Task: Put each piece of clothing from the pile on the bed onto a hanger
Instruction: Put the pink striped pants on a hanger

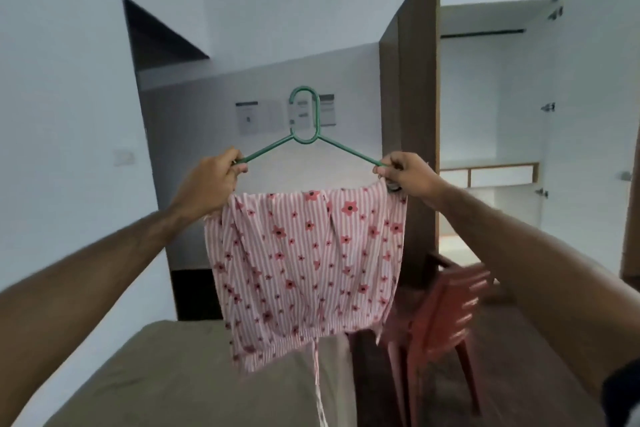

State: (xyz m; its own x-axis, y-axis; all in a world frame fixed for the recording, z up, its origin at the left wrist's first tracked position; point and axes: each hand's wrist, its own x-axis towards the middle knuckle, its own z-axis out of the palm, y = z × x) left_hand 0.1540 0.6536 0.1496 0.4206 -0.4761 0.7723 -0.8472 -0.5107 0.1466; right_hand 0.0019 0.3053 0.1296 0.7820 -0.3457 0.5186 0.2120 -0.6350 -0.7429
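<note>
**Green hanger held level, striped garment draped below**

Green plastic hanger is raised at arm's length, hook up, its long axis running left to right. The left hand has its grip curled tight round the hanger's left end; the right hand clamps the right end together with the top edge of the garment. This pink-and-white striped cloth with red flowers hangs down from the hanger, a drawstring trailing, above the olive bed. A red chair stands just beside the bed.
</note>
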